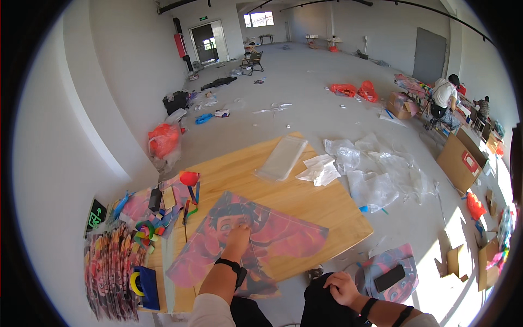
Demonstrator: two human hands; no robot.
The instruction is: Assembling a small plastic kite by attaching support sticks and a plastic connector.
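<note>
A large pink-and-red kite (pixel 289 237) with a cartoon face printed on it is spread over the wooden table (pixel 218 166). On its middle, along the centre seam, my left hand (pixel 238 234) presses down with the fingers bunched together. Whatever those fingers may hold is hidden beneath them. My right hand (pixel 342 286) lies loosely over my right knee, fingers apart and nothing in them. Beside that knee a black phone (pixel 389 278) rests on a stack of similar printed sheets (pixel 404 256).
At the table's left are a row of folded printed kites (pixel 109 272), a blue tape dispenser (pixel 147 289), scissors (pixel 187 210) and coloured tape rolls (pixel 146 233). Clear plastic bags (pixel 283 158) lie across its far side. Crumpled plastic (pixel 389 174) and cardboard boxes (pixel 460 161) are to the right. Farther off, people (pixel 445 98) sit working.
</note>
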